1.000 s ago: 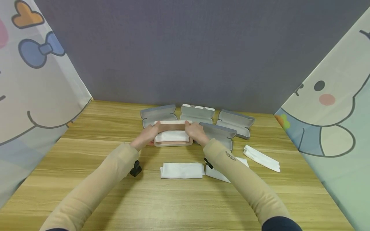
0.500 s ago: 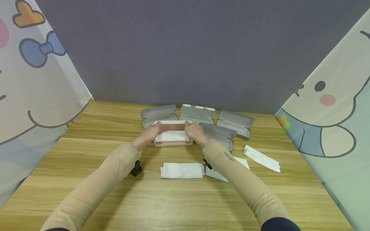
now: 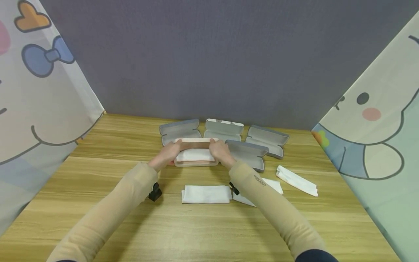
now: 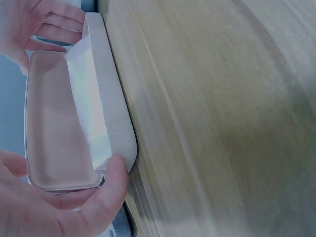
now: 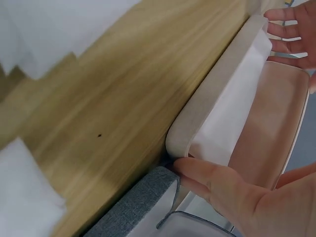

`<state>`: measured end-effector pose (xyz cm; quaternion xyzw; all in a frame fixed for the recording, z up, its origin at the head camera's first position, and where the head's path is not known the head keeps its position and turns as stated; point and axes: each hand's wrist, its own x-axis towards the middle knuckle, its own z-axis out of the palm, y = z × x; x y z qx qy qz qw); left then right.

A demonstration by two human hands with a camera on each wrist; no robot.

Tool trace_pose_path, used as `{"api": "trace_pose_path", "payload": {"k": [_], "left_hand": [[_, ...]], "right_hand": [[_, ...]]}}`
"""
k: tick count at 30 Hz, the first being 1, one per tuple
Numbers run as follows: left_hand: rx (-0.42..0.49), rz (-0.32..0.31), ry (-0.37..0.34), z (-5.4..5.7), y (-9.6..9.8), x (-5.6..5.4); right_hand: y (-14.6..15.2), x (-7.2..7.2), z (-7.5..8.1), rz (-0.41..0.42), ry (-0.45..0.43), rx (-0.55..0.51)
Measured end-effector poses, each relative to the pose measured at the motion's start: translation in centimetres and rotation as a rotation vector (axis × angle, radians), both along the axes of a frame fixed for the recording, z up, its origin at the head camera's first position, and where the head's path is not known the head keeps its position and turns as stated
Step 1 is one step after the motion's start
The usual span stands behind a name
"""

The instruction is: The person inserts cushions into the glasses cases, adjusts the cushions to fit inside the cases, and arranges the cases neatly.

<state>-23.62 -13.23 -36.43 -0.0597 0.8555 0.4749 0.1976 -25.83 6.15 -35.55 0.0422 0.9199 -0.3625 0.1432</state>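
A beige eyeglass case [image 3: 196,164] with a pinkish-brown lining stands partly open, its lid [image 4: 54,118] raised at the back. Inside the base lies a folded white cloth [image 3: 195,155]. My left hand [image 3: 168,152] grips the case's left end, thumb up at the lid and a finger at the base's front corner in the left wrist view. At the opposite end my right hand [image 3: 221,150] holds lid and base the same way. In the right wrist view its fingertips touch the base corner, right beside a blue-grey fabric case [image 5: 140,197].
Behind and to the right stand several open grey-lined cases [image 3: 180,131], one [image 3: 247,153] close by my right hand. A folded white cloth [image 3: 206,194] lies in front, another [image 3: 242,198] partly under my right forearm, and a third [image 3: 297,180] farther right.
The beige case's lid has tipped slightly forward, showing more of its top edge. Both hands keep their places at its ends.
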Motion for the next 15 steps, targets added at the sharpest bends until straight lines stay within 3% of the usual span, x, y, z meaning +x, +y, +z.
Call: {"api": "trace_pose_path", "payload": {"k": [11,15], "left_hand": [[0.024,-0.028,0.034,-0.22,0.03,0.04],[0.027,-0.019,0.023,-0.38,0.06,0.08]], "right_hand": [[0.83,0.11,0.2,-0.03,-0.057,-0.169],[1.04,0.23,0.15,-0.032,-0.057,-0.17]]}}
